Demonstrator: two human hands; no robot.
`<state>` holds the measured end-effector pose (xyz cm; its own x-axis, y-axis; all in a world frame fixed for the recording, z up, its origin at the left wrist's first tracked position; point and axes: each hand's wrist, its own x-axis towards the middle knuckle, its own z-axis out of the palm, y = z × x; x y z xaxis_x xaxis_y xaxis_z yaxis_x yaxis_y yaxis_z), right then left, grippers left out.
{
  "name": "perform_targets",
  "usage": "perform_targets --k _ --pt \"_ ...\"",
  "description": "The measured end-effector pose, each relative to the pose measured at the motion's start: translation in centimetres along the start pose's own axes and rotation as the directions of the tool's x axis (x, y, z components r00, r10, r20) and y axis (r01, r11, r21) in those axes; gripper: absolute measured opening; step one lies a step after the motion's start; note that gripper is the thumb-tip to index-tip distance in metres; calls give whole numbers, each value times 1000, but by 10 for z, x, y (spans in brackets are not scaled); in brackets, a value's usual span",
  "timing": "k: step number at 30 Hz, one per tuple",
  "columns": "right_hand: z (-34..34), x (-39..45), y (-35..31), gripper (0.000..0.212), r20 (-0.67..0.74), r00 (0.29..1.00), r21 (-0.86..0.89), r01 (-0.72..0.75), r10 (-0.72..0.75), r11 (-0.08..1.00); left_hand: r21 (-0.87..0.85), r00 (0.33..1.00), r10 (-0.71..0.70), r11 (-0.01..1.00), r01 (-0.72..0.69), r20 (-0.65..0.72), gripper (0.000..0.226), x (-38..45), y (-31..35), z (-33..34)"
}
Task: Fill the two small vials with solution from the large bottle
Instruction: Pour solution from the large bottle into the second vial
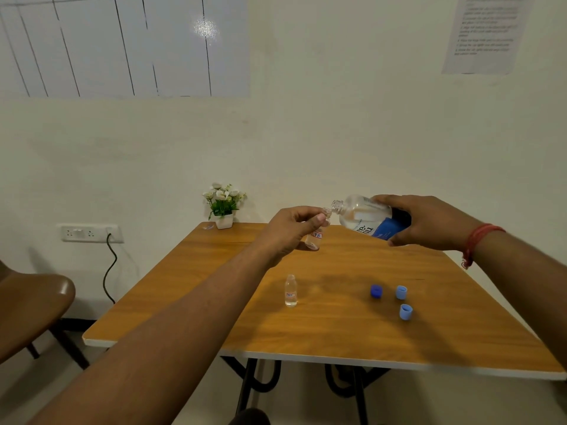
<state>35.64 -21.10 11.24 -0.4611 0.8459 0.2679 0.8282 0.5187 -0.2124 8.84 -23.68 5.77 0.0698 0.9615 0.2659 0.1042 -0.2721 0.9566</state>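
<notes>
My right hand (429, 222) grips the large clear bottle (365, 216), which has a blue label. The bottle is tipped to the left, its open mouth right at the mouth of a small vial (317, 236). My left hand (291, 231) holds that vial up in the air, tilted; it has a white label, and a little clear liquid lies at its bottom. A second small vial (291, 291) stands upright and uncapped on the wooden table (337, 332), with clear liquid in its lower part.
A dark blue cap (376, 291) and two light blue caps (401, 292) (405, 311) lie on the table's right side. A small potted plant (224, 205) stands at the far edge. A brown chair (33, 305) is at the left, near a wall socket with a cable.
</notes>
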Motion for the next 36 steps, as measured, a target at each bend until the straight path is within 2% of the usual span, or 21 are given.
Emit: perform_targets --k 36 --pt "-24 7 -13 89 131 991 -90 5 7 996 1 1000 -26 1000 26 5 23 0 -5 -1"
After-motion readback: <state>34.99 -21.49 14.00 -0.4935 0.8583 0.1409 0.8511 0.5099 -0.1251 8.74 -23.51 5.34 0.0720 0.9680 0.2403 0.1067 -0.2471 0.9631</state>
